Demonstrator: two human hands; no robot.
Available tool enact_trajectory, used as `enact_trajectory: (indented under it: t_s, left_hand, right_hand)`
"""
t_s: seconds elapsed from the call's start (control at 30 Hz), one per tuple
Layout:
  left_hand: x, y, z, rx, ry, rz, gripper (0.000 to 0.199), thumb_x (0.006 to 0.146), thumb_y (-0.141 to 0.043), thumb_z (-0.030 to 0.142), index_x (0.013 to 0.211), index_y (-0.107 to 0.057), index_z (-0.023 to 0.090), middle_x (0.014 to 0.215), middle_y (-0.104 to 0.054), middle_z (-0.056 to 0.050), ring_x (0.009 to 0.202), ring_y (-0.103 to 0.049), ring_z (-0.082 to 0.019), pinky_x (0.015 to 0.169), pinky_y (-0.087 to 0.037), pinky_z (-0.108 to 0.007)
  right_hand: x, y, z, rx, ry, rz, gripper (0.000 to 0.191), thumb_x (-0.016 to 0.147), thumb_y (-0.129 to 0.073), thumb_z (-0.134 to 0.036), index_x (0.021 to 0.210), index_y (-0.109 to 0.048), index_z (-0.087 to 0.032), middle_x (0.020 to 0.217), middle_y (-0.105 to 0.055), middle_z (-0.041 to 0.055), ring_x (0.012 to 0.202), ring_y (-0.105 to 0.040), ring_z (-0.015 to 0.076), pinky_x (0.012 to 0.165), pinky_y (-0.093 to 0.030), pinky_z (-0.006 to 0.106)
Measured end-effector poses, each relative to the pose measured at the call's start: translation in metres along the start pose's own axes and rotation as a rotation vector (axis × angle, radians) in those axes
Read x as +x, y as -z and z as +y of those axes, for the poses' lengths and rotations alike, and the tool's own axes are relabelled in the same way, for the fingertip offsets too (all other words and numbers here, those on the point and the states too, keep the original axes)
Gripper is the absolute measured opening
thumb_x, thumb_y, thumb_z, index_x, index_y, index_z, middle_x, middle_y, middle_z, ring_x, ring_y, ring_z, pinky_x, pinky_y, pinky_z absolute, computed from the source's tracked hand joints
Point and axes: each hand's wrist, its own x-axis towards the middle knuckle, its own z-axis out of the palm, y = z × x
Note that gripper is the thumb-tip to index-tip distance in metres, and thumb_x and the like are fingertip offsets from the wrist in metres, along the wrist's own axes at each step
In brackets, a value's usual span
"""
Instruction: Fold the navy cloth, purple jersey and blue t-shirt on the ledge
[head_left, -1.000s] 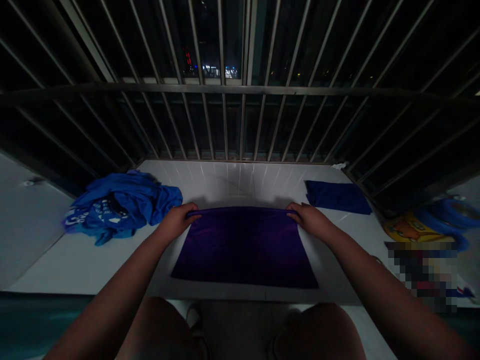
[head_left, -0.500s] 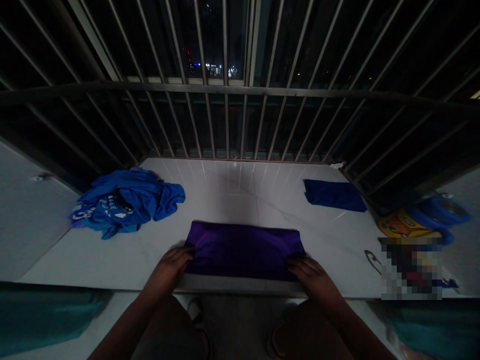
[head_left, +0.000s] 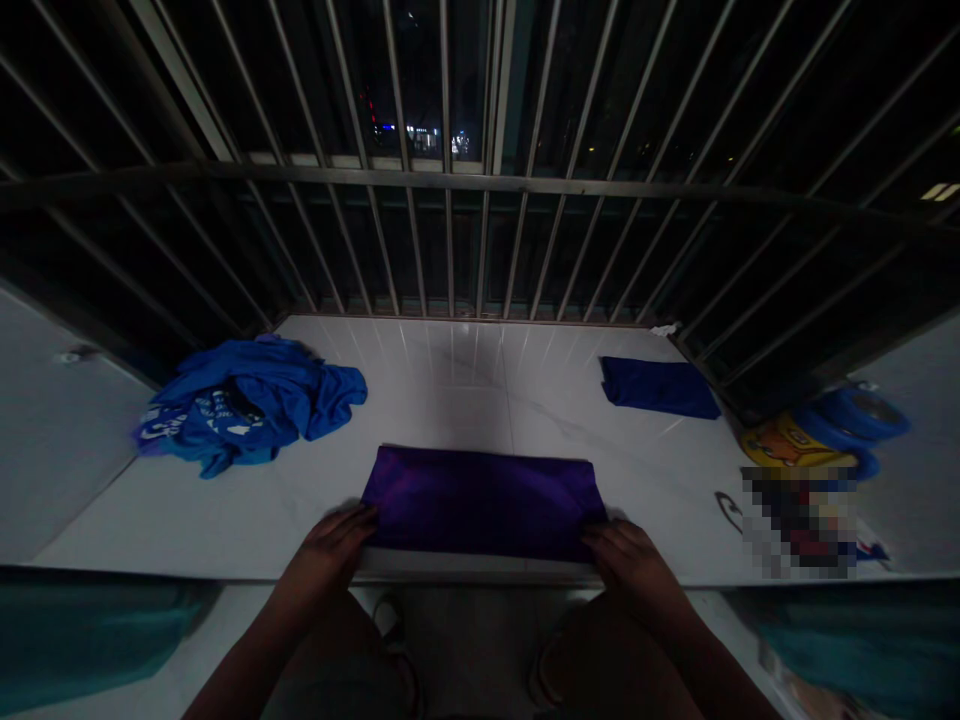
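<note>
Cloth [head_left: 484,503], dim purple, left hand [head_left: 337,540] and right hand [head_left: 628,552] touching its ends, grip shadowed, unclear

Worn on the head, at the near side of the white ledge [head_left: 465,400]; looking forward and down across it from close by, facing the metal bars [head_left: 450,181] beyond it.

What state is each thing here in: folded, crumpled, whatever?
Long purple fabric rectangle: folded, lying flat.
Small dark blue fabric rectangle: folded, lying flat.
Bright blue fabric heap: crumpled.
Yellow cartoon-printed item: too dim to tell.
Bare left hand: touching purple fabric's left end.
Bare right hand: touching right end.
</note>
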Motion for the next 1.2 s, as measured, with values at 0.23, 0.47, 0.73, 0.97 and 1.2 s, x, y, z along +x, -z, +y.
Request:
enact_trajectory:
  t_s: [0.23,0.47,0.73,0.97,1.2]
  left_hand:
    - [0.077,0.002,0.056,-0.007,0.103,0.035,0.045,0.112,-0.047,0.035,0.149,-0.07,0.024,0.157,-0.07,-0.013,0.148,-0.065,-0.033,0.127,-0.051,-0.058]
    - [0.142,-0.044,0.074,0.044,0.101,-0.135,0.061,0.114,-0.047,0.045,0.17,-0.049,0.023,0.18,-0.042,-0.015,0.166,-0.043,-0.033,0.135,-0.034,-0.066]
    - [0.121,-0.031,-0.007,0.039,0.236,-0.067,0.067,0.115,-0.041,0.054,0.173,-0.044,0.021,0.18,-0.042,-0.018,0.168,-0.04,-0.033,0.136,-0.032,-0.06]
    - [0.109,-0.029,-0.023,-0.187,0.329,0.012,0.065,0.116,-0.034,0.054,0.173,-0.044,0.022,0.178,-0.046,-0.014,0.165,-0.045,-0.028,0.138,-0.033,-0.058]
    - [0.099,-0.031,-0.006,-0.065,0.283,0.109,0.057,0.114,-0.041,0.054,0.145,-0.072,0.018,0.164,-0.063,-0.019,0.156,-0.056,-0.038,0.133,-0.04,-0.064]
  right_hand:
    - [0.086,0.008,-0.046,0.071,-0.242,0.029,0.034,0.114,-0.049,-0.031,0.13,-0.08,-0.026,0.131,-0.082,0.0109,0.124,-0.075,0.0281,0.125,-0.046,0.055]
    - [0.161,-0.044,-0.084,0.093,-0.588,-0.16,0.071,0.115,-0.043,-0.053,0.178,-0.035,-0.02,0.184,-0.032,0.0155,0.172,-0.027,0.0359,0.136,-0.022,0.07]
    - [0.101,-0.062,-0.079,-0.09,-0.828,0.01,0.083,0.115,-0.028,-0.066,0.178,-0.035,-0.012,0.18,-0.036,0.0246,0.166,-0.036,0.0455,0.131,-0.017,0.08]
    - [0.088,-0.027,-0.036,-0.13,-0.866,-0.234,0.078,0.115,-0.024,-0.058,0.179,-0.032,-0.014,0.186,-0.028,0.0142,0.174,-0.02,0.0329,0.137,-0.016,0.065]
    - [0.061,0.017,-0.004,-0.248,-1.231,-0.071,0.09,0.108,-0.048,-0.068,0.165,-0.046,0.002,0.156,-0.055,0.043,0.146,-0.056,0.0522,0.111,-0.049,0.069]
